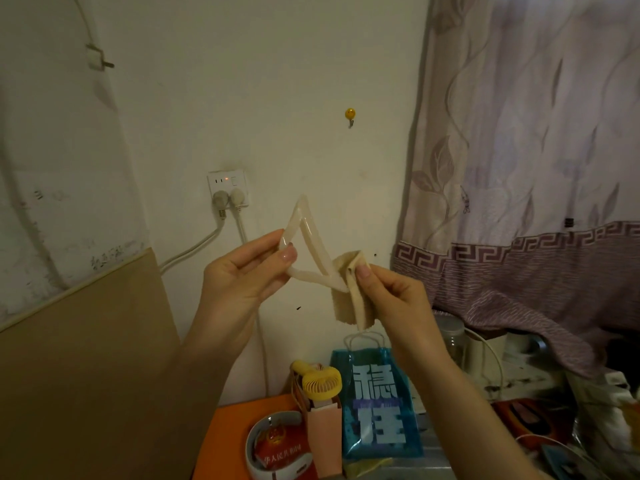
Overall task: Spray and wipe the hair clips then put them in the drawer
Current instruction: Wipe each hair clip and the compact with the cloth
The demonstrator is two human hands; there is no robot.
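- At the far left a brown board [86, 358] leaned against the wall [277, 81].
- On the wall, a socket [228, 183] held two plugs [228, 199], their cords running down and to the left.
- Your left hand [239, 275] was raised in front of the wall, thumb and fingers pinched on one side of the clip [304, 244].
- The clip, a pale open triangle, was held up in the air between your two hands, its point upward.
- Your right hand [391, 296] pinched a beige cloth [349, 296] folded around the clip's lower right corner; the cloth's ends hung below.
- Higher on the wall, a yellow hook [350, 114] was stuck.
- Below your hands, on an orange surface [225, 441], stood a yellow fan [320, 381] and a blue bag [377, 407].
- At the right a purple patterned curtain [536, 150] hung down over cluttered items.
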